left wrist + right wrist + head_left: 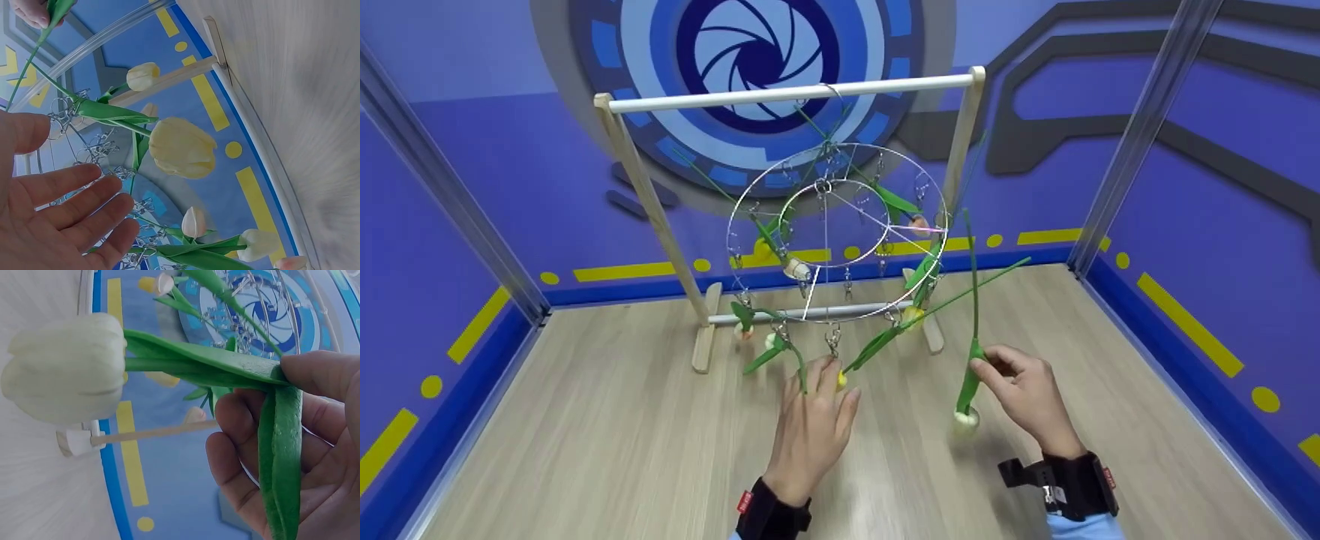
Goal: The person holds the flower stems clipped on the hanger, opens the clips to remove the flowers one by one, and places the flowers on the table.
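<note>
A white tulip [966,420] hangs head down from my right hand [1027,394], whose thumb and fingers pinch its green stem; the right wrist view shows the white bloom [67,368] and leaves up close. My left hand [814,427] is at the front of the round wire hanger [735,259], fingers extended near its clips. In the left wrist view the left hand [73,208] has spread, relaxed fingers beside a pale yellow tulip [183,147] and metal clips [64,115]. Whether its fingertips touch a clip is unclear. Several tulips hang from the hanger, blooms downward.
The hanger hooks over the white top bar [795,93] of a wooden stand [649,202] on the wood-grain table [607,420]. A lower bar [810,313] joins the stand's feet. Blue printed panels [495,172] enclose the back and sides.
</note>
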The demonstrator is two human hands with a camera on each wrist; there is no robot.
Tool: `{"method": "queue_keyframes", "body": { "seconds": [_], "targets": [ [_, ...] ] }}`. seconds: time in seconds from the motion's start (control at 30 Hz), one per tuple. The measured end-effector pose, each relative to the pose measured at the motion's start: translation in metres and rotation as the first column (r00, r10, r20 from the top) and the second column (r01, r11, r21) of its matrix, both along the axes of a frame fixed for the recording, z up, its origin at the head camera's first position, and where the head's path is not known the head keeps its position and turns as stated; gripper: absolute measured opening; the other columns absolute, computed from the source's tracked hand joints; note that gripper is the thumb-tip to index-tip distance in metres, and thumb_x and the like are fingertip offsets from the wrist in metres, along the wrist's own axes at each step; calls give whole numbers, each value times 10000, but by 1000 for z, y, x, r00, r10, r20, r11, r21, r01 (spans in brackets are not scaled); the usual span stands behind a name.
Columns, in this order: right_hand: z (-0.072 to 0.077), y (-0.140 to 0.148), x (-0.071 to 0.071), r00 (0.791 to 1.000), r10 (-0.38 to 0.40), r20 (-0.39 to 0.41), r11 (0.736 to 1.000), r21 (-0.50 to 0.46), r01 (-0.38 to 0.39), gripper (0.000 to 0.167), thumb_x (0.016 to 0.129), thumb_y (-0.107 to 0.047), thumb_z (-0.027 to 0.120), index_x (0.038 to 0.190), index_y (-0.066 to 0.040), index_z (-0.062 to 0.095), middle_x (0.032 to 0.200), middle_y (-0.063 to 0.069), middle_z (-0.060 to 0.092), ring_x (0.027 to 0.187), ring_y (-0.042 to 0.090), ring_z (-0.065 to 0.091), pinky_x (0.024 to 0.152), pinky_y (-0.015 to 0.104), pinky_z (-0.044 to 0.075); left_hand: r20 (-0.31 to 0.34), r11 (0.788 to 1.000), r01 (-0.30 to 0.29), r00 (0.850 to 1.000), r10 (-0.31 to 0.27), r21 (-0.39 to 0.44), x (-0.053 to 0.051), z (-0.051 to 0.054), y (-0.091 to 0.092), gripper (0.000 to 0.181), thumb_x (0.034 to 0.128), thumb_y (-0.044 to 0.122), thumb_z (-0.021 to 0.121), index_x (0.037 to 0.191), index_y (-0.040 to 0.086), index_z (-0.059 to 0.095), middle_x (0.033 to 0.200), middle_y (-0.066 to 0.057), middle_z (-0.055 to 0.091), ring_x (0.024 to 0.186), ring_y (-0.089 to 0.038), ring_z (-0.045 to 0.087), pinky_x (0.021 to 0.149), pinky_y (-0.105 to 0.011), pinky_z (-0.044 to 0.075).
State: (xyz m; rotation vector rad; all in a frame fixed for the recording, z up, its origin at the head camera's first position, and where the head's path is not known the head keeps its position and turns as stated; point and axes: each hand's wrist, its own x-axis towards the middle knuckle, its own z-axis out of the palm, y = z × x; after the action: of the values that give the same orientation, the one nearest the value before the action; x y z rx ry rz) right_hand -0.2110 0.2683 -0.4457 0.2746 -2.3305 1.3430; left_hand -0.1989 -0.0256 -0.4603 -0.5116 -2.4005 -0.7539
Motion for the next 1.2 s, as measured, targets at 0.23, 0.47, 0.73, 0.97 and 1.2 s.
{"method": "queue_keyframes", "body": {
  "seconds": [0.23, 0.47, 0.73, 0.97, 1.2],
  "targets": [
    [-5, 14, -5, 999, -27, 36, 1000, -15, 27, 74, 964, -48, 715, 971, -80, 780, 804, 8, 725, 745, 157, 675, 715, 196, 500, -9, 1000, 5, 1000, -5, -15, 0, 1, 1, 421, 1015, 278, 673, 1304, -27, 648, 1281, -163, 643, 1181, -318, 620, 1005, -493, 480],
    [-14, 25, -11, 991, -24, 133, 996, -85, 36, 93, 990, -74, 691, 998, -22, 767, 851, 87, 743, 767, 104, 688, 740, 221, 557, 15, 999, 28, 1000, -28, -17, 2, 2, 2, 413, 1015, 260, 676, 1297, -40, 648, 1318, -189, 628, 1246, -335, 585, 1056, -486, 465],
    [-21, 33, -15, 967, -29, 252, 990, -125, 62, 172, 1014, -97, 663, 1072, 46, 738, 907, 145, 742, 801, 110, 700, 768, 228, 572, 9, 999, 28, 1000, -28, -33, 4, 1, 5, 404, 1016, 267, 672, 1287, -32, 656, 1309, -195, 641, 1262, -343, 585, 1060, -504, 457],
    [-23, 37, -18, 933, -39, 358, 987, -130, 91, 212, 1029, -145, 648, 1091, 39, 732, 887, 92, 740, 786, 115, 695, 763, 238, 573, 5, 998, 40, 999, -40, -43, 5, 0, 8, 406, 1015, 270, 670, 1295, -24, 646, 1299, -179, 645, 1255, -328, 587, 1056, -491, 458],
    [-29, 39, -21, 910, -17, 414, 985, -147, 85, 222, 1031, -127, 631, 1073, 76, 713, 840, 89, 728, 763, 131, 699, 743, 244, 574, 2, 998, 49, 999, -49, -50, 6, -3, 11, 418, 1003, 267, 684, 1295, -30, 649, 1272, -165, 651, 1239, -317, 592, 1050, -482, 460]
  ]
}}
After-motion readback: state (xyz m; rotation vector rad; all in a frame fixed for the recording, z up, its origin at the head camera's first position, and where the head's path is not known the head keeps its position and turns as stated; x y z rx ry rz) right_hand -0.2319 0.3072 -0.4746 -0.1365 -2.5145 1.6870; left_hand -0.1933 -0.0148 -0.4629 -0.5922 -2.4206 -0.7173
